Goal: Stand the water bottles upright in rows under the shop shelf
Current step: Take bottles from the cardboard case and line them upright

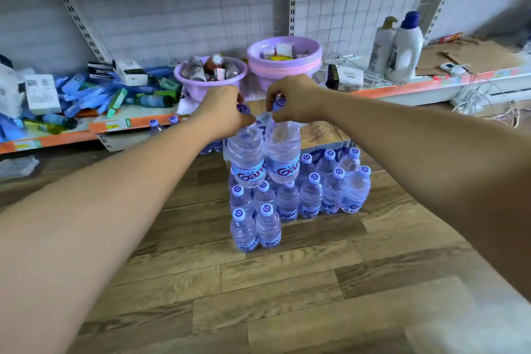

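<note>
Fingers (241, 121) of the left hand (222, 108) are pinching the capped neck of the left water bottle (247, 158), while the right hand (290, 100) is pinching the neck of the right water bottle (283, 152). Both are hanging roughly upright, touching, over the standing bottles (310, 195) that are sitting in rows on the wood-pattern floor (258, 282) before the orange-edged bottom shelf (402, 86).

Two clear water bottles with purple caps and blue-and-red labels are held upright, side by side, by their necks: the left water bottle (247, 158) in the left hand (224, 109), the right water bottle (283, 152) in the right hand (293, 100). Below them, matching standing bottles (310, 195) are ranged upright in rows on the wooden floor (287, 282), before the shop shelf (402, 89), with a front pair (255, 227) set nearest.
</note>
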Tool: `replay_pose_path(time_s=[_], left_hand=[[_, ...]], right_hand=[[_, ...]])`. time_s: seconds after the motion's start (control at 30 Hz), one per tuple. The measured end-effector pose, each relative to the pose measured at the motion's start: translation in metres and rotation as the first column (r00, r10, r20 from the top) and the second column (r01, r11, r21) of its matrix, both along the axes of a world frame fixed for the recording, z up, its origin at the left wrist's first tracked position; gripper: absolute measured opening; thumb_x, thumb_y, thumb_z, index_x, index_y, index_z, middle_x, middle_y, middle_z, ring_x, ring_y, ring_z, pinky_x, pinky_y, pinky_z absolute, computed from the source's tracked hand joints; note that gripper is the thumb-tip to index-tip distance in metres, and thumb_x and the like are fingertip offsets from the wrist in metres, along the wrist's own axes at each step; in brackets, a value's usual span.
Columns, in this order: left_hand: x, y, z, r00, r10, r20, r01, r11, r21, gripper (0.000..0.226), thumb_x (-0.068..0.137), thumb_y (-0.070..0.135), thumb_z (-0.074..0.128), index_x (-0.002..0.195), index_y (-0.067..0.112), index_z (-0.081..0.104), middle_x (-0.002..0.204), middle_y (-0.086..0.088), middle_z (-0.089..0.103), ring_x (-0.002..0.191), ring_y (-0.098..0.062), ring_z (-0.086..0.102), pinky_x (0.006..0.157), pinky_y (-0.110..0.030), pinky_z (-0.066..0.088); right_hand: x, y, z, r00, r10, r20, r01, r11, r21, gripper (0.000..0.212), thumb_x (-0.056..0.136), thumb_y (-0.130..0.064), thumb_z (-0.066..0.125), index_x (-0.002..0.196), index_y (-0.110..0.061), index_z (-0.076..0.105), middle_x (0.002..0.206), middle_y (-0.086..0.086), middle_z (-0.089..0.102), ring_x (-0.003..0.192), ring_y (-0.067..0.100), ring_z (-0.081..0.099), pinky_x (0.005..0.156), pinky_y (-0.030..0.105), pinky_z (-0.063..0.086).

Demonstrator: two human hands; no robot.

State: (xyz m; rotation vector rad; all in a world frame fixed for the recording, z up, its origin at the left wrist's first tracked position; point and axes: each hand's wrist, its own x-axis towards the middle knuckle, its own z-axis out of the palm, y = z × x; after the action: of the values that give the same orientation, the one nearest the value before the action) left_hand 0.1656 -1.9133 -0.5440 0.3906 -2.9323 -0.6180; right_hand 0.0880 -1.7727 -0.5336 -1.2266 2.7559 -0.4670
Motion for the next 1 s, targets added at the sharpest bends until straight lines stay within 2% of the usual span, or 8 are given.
replay_pose_path(time_s=[0.07, 0.17, 0.33, 0.43, 0.6, 0.77, 0.9, 1.0], left_hand=[[-0.009, 0.017, -0.004, 1.000, -0.012, 0.013, 0.012, 1.000, -0.012, 0.022, 0.078, 0.023, 0.070, 0.084, 0.003, 0.063, 0.082, -0.013, 0.059, 0.075, -0.025, 0.054, 0.069, -0.034, 0.043], [-0.020, 0.042, -0.015, 0.997, -0.047, 0.054, 0.049, 0.998, -0.031, 0.020, 0.078, 0.024, 0.070, 0.082, 0.005, 0.063, 0.078, -0.014, 0.062, 0.074, -0.027, 0.059, 0.071, -0.034, 0.048], [-0.032, 0.074, -0.048, 0.990, -0.090, 0.112, 0.091, 0.996, -0.001, 0.037, 0.077, 0.021, 0.073, 0.109, 0.005, 0.064, 0.109, -0.014, 0.067, 0.088, -0.028, 0.061, 0.076, -0.029, 0.044], [-0.034, 0.084, -0.074, 0.985, -0.089, 0.145, 0.095, 0.995, -0.035, 0.035, 0.076, 0.022, 0.072, 0.106, 0.006, 0.065, 0.111, -0.014, 0.066, 0.102, -0.031, 0.060, 0.073, -0.029, 0.040], [-0.035, 0.089, -0.119, 0.965, -0.075, 0.249, 0.082, 0.996, -0.019, 0.033, 0.077, 0.020, 0.072, 0.101, 0.000, 0.062, 0.089, -0.013, 0.059, 0.088, -0.031, 0.059, 0.066, -0.030, 0.038], [-0.039, 0.086, -0.161, 0.960, -0.051, 0.275, 0.076, 0.994, -0.078, 0.030, 0.074, 0.019, 0.070, 0.096, -0.001, 0.065, 0.097, -0.017, 0.064, 0.091, -0.033, 0.059, 0.074, -0.035, 0.046], [-0.043, 0.093, -0.184, 0.955, -0.061, 0.291, 0.089, 0.993, -0.083, 0.016, 0.077, 0.014, 0.065, 0.077, 0.004, 0.053, 0.080, -0.016, 0.051, 0.081, -0.035, 0.056, 0.067, -0.036, 0.043], [-0.044, 0.096, -0.202, 0.943, -0.093, 0.320, 0.123, 0.990, -0.073, 0.021, 0.078, 0.017, 0.067, 0.089, 0.002, 0.058, 0.092, -0.020, 0.053, 0.094, -0.038, 0.057, 0.072, -0.037, 0.043]], right_hand=[[-0.003, 0.020, -0.002, 1.000, -0.014, 0.005, 0.014, 0.999, 0.050, 0.024, 0.081, -0.016, 0.066, 0.105, -0.015, 0.067, 0.093, -0.001, 0.049, 0.089, 0.018, 0.047, 0.073, 0.022, 0.036], [-0.009, 0.044, -0.010, 1.000, -0.023, 0.008, 0.022, 0.992, 0.120, 0.025, 0.082, -0.016, 0.065, 0.107, -0.015, 0.067, 0.095, -0.001, 0.048, 0.089, 0.018, 0.046, 0.073, 0.023, 0.036], [-0.016, 0.071, -0.037, 0.998, -0.028, 0.052, 0.018, 0.982, 0.189, 0.027, 0.084, -0.016, 0.065, 0.110, -0.012, 0.065, 0.095, -0.001, 0.045, 0.088, 0.016, 0.044, 0.071, 0.022, 0.032], [-0.020, 0.079, -0.058, 0.996, -0.037, 0.084, 0.019, 0.979, 0.205, 0.026, 0.084, -0.016, 0.065, 0.109, -0.012, 0.064, 0.094, -0.001, 0.045, 0.090, 0.021, 0.049, 0.064, 0.024, 0.033], [-0.025, 0.085, -0.099, 0.987, -0.038, 0.158, 0.001, 0.974, 0.227, 0.029, 0.084, -0.013, 0.065, 0.112, -0.009, 0.063, 0.094, 0.001, 0.047, 0.084, 0.019, 0.046, 0.054, 0.025, 0.034], [-0.029, 0.082, -0.142, 0.979, -0.020, 0.201, -0.036, 0.962, 0.270, 0.031, 0.083, -0.014, 0.064, 0.114, -0.010, 0.062, 0.110, 0.009, 0.059, 0.105, 0.025, 0.053, 0.071, 0.027, 0.037], [-0.034, 0.079, -0.169, 0.968, -0.043, 0.246, -0.028, 0.960, 0.278, 0.030, 0.083, -0.012, 0.062, 0.113, -0.010, 0.061, 0.089, -0.001, 0.046, 0.106, 0.025, 0.053, 0.071, 0.027, 0.036], [-0.035, 0.081, -0.185, 0.963, -0.063, 0.261, -0.008, 0.965, 0.263, 0.031, 0.084, -0.010, 0.060, 0.115, -0.011, 0.060, 0.089, -0.001, 0.042, 0.101, 0.026, 0.050, 0.070, 0.025, 0.034]])
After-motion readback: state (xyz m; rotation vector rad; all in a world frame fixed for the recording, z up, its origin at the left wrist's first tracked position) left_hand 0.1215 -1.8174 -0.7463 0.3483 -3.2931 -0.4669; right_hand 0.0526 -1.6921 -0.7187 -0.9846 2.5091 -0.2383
